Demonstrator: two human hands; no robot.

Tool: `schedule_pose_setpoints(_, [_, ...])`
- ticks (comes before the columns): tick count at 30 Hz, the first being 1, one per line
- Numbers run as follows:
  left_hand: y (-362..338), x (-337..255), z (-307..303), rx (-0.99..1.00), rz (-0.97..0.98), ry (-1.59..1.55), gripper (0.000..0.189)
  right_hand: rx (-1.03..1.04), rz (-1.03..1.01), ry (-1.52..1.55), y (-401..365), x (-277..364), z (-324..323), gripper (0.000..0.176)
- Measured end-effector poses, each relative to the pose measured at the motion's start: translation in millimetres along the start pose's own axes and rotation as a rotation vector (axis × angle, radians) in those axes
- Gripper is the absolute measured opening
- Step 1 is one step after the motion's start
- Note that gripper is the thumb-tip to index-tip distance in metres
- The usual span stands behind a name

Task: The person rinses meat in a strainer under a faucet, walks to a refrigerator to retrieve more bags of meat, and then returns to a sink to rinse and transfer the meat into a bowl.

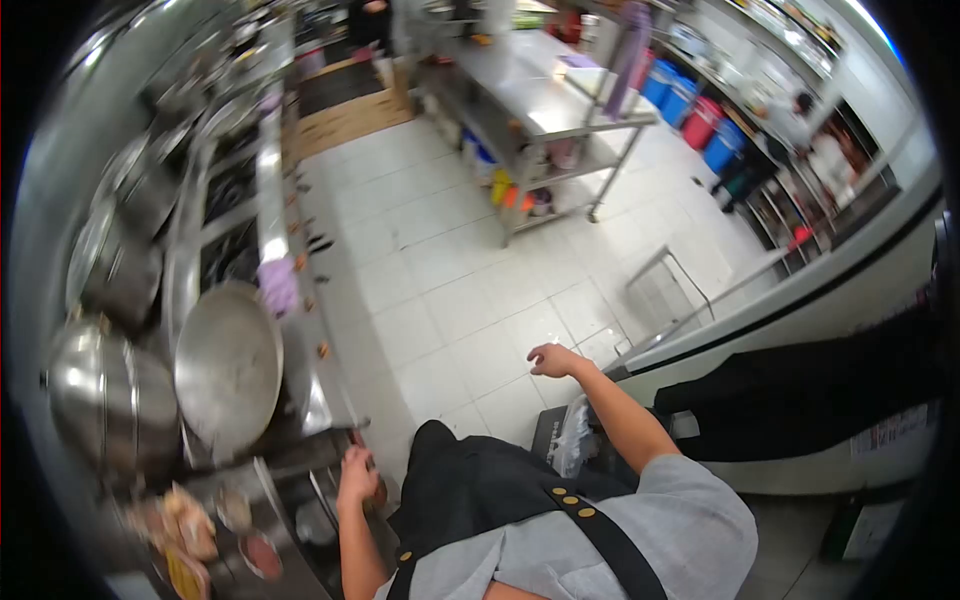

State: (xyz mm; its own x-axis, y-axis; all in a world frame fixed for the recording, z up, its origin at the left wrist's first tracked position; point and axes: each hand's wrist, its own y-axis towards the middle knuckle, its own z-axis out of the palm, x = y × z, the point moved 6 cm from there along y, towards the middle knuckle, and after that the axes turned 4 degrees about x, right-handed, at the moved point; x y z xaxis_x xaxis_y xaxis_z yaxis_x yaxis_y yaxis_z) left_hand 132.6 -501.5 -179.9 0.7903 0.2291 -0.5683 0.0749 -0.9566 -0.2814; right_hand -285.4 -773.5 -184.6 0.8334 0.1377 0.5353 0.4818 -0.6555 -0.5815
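Note:
My right hand (553, 360) is held out over the white tiled floor (440, 300), its fingers loosely bent and a little apart, with nothing in it. Down at the left, my left hand (357, 475) is beside the edge of the steel counter (325, 395). Its fingers are blurred, and whether they hold anything is not clear. A large wok (230, 370) sits on the stove up and left of that hand, with a lidded metal pot (110, 390) beside it. Raw-looking food (190, 520) and small bowls (262, 556) stand at the lower left.
Ahead is a steel worktable (540, 85) with a lower shelf. A low metal frame (670, 285) stands on the floor at the right. A person (785, 130) is at the far right near blue and red bins (703, 122); another (372, 30) is at the far end.

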Motion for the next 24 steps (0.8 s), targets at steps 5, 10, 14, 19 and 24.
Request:
schedule_pose_setpoints(5, [187.9, -63.1, 41.3, 0.386, -0.104, -0.063, 0.039, -0.665, 0.293, -0.224, 12.7, -107.6, -182.7, 0.042])
schedule_pose_setpoints(10, [478.9, -259.7, 6.4, -0.09, 0.29, -0.159, 0.043, -0.551, 0.324, 0.157, 65.9, -226.1, -331.0, 0.043])
schedule_pose_setpoints(14, [702.1, -595.8, -23.2, -0.056, 0.699, -0.359, 0.05, -0.465, 0.255, 0.569, 103.8, -250.4, -427.4, 0.04])
schedule_pose_setpoints(19, [934.9, -949.0, -13.5, 0.018, 0.663, -0.819, 0.086, -0.574, 0.059, 1.073, 82.5, -281.9, -599.2, 0.038])
schedule_pose_setpoints(24, [1111.7, -1095.0, 51.0, -0.056, 0.695, -0.839, 0.048, -0.837, -0.113, 1.143, 49.8, -415.0, -764.9, 0.037])
